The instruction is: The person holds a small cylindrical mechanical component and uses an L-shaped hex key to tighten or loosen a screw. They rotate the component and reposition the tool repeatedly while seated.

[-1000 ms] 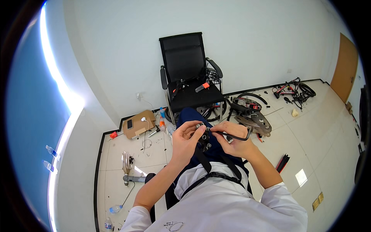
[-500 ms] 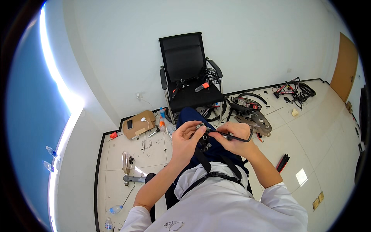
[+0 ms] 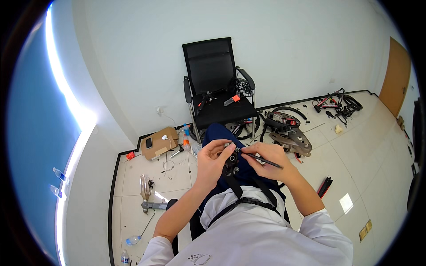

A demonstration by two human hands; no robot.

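My left hand [image 3: 210, 163] is closed round a small black metal part [image 3: 231, 166] with silver bolts, thumb pressed near its upper end. It looks like a bicycle component; its exact kind I cannot make out. In my right hand [image 3: 271, 156], fingers pinch a black hex key [image 3: 267, 162], whose end points at a bolt on the part's right side. Whether the tip sits in the bolt cannot be seen. Both hands are above my lap, over dark blue trousers [image 3: 217, 132].
Ahead stands a black chair [image 3: 213, 113] with tools on its seat. Bicycle parts [image 3: 288, 133] lie right of it, more [image 3: 337, 105] along the wall. Cardboard [image 3: 160, 141] with a phone lies left, near bottles [image 3: 186, 141]. A metal fork-like part [image 3: 145, 188] is on the left floor.
The hex key has turned in my right hand: its bent end pointed out to the right before, and now its shaft slants down to the right. The left hand has barely moved.
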